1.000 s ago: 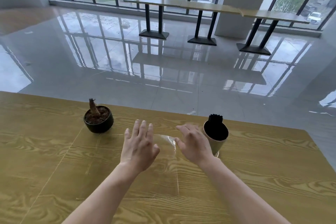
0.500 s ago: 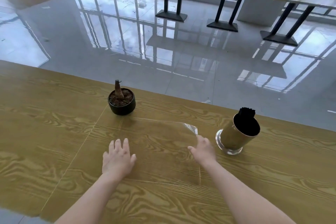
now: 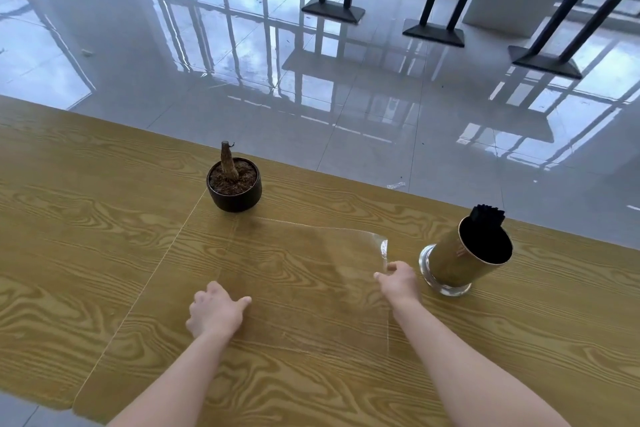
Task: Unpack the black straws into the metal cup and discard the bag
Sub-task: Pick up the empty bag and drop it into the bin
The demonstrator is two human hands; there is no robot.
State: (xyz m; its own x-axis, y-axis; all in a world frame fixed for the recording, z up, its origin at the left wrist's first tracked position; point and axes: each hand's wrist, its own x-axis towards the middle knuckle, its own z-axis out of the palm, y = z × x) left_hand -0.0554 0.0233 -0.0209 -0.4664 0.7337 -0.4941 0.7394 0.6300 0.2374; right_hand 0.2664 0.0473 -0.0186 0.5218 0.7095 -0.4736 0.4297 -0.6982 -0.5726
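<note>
An empty clear plastic bag (image 3: 304, 270) lies flat on the wooden table (image 3: 86, 236) between my hands. My left hand (image 3: 214, 312) sits at the bag's near left edge, fingers curled and thumb lying on the plastic. My right hand (image 3: 398, 279) pinches the bag's right edge, and the far right corner curls up a little. Just right of that hand stands the metal cup (image 3: 457, 263), gold-toned on a shiny base. The black straws (image 3: 485, 215) stand bundled inside it against the far rim.
A small black pot (image 3: 235, 192) with soil and a bare stub stands behind the bag's far left corner. The table's far edge runs just beyond the pot and cup, with glossy tiled floor past it. Black table legs (image 3: 332, 7) stand farther off.
The view has tilted down and come closer. My left hand's fingers have curled from flat at the bag's left edge. My right hand has closed on the right edge.
</note>
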